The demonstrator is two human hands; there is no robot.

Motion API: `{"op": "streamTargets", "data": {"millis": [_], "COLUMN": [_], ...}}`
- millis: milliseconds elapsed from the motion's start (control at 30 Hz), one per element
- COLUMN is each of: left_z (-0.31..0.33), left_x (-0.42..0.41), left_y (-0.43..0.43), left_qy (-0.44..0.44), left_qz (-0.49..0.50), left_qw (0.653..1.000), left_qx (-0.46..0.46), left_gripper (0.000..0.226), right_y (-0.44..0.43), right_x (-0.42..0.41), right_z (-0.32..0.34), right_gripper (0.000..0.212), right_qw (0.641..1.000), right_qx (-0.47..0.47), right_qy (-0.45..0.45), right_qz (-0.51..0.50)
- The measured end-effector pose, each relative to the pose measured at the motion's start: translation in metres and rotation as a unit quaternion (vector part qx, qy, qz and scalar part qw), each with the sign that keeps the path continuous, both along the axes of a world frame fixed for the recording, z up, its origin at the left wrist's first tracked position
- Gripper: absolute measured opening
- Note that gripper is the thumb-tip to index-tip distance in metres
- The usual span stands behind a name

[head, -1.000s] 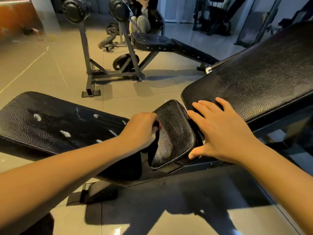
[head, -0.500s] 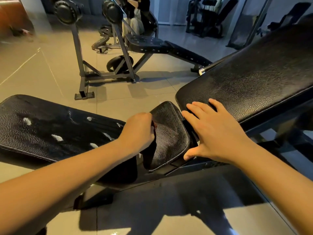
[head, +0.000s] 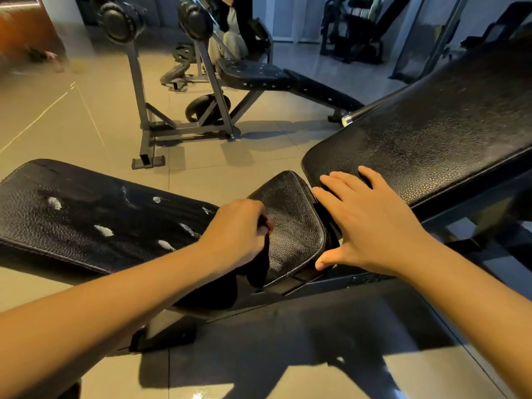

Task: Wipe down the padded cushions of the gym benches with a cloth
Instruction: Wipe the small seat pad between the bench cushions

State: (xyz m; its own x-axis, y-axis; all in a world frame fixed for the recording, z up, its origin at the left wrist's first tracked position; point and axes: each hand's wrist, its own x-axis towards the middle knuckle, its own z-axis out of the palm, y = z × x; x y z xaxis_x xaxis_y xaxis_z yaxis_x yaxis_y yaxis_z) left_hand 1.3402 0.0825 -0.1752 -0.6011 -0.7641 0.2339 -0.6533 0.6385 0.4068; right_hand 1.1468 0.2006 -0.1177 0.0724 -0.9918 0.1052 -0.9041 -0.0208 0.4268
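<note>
1. Left hand [head: 239, 234] at frame centre, fingers curled into a fist on a dark cloth [head: 259, 269]; cloth hangs down below the knuckles against the left edge of the small cushion [head: 290, 226].
2. Right hand [head: 371, 223] at 3 o'clock of the left one, fingers spread and flat, fingertips on the lower end of the inclined back cushion [head: 431, 133], thumb near the small cushion's lower right corner. Holds nothing.
3. Inclined back cushion: largest pad, black textured, runs from centre up toward 2 o'clock, dull dusty sheen.
4. Flat cushion [head: 86, 214] at 9 o'clock, black, with several white foamy patches [head: 105, 231] scattered on top; left forearm crosses its near right end.
5. Small cushion sits between the two big pads, tilted, grainy black, pale smears on its surface.
6. Bench frame [head: 331, 286] dark metal, runs under the pads toward 4 o'clock.
7. Tiled floor [head: 95, 125] grey-beige, strong shadows at 6 o'clock.
8. Second bench [head: 259, 73] with uprights at 12 o'clock, well apart; someone seated behind it, mostly hidden.
9. More machines [head: 354, 33] at 1 o'clock, dim.
</note>
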Motion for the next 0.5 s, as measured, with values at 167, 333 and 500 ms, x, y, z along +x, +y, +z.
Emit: {"op": "streamTargets", "data": {"millis": [167,333,500], "left_z": [0.009,-0.008,0.007], "left_x": [0.003,0.005,0.009], "left_y": [0.043,-0.001,0.042], "left_qy": [0.06,-0.071,0.02], "left_qz": [-0.142,-0.034,-0.21], "left_qw": [0.987,0.994,0.975], "left_qx": [-0.036,-0.079,-0.074], "left_gripper": [0.019,0.012,0.016], "right_y": [-0.001,0.0,-0.001], "right_x": [-0.001,0.0,-0.001], "right_z": [-0.001,-0.001,-0.001], "right_gripper": [0.122,0.122,0.122], "right_qw": [1.0,1.0,1.0], "right_qx": [-0.006,-0.005,-0.003], "right_qy": [0.001,-0.001,0.001], "right_qz": [0.007,0.008,0.005]}}
